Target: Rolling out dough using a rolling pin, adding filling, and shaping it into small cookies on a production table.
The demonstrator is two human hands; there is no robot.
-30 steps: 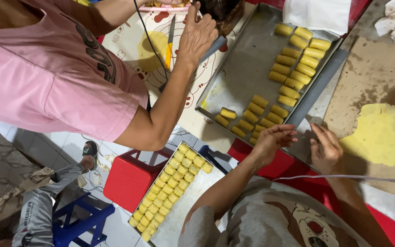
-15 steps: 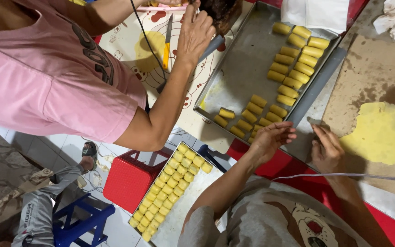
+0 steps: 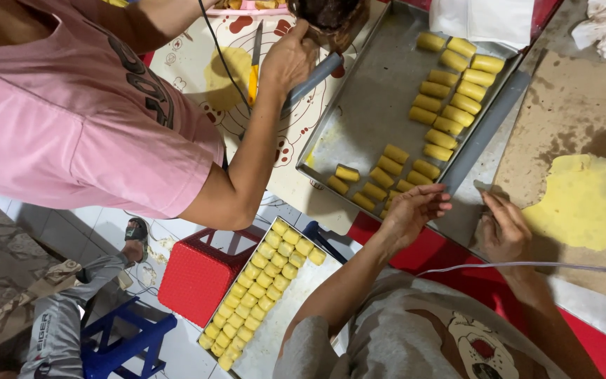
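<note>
the left hand (image 3: pixel 415 210) has edged onto the baking tray (image 3: pixel 373 105) of yellow rolls (image 3: pixel 450 91), fingers open; right hand (image 3: pixel 503 228) unclear.

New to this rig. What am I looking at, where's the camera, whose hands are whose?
There is no machine here: one camera sits on a person's head and looks down, so their grey shirt fills the bottom edge and their bare arms reach up into the picture. Their left hand rests, fingers spread, at the near edge of a metal baking tray, beside rows of small yellow dough rolls. Their right hand lies on a brown board next to a flat yellow dough sheet; whether it pinches something is unclear. The co-worker's hand, from a pink sleeve, grips a grey rod. A second tray of rolls sits lower, by a red stool.
</note>
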